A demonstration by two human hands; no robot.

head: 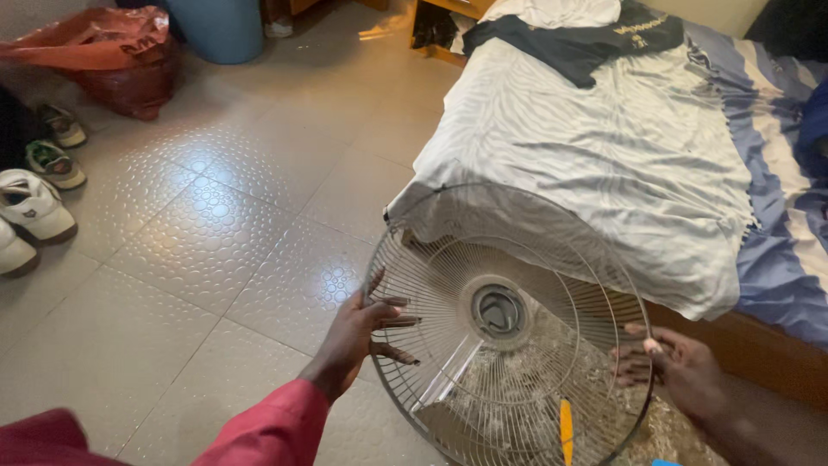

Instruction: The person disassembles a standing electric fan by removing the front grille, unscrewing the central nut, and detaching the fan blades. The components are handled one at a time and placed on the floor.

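A round wire fan guard (509, 259) with a grey centre ring is held up in front of me, low and right of centre. My left hand (358, 332), in a red sleeve, grips the guard's left rim with its fingers hooked through the wires. My right hand (677, 367) holds the right rim, partly seen through the wires. Dust clings to the guard's lower wires. A yellow strip (566, 430) shows through the bottom of the guard.
A bed (759, 345) with a wooden frame and a pale striped sheet (604, 147) stands on the right. The tiled floor (224, 233) stretches left. Several shoes (34, 207) line the left edge, with a red plastic bag (112, 56) and a blue bin (224, 30) at the back.
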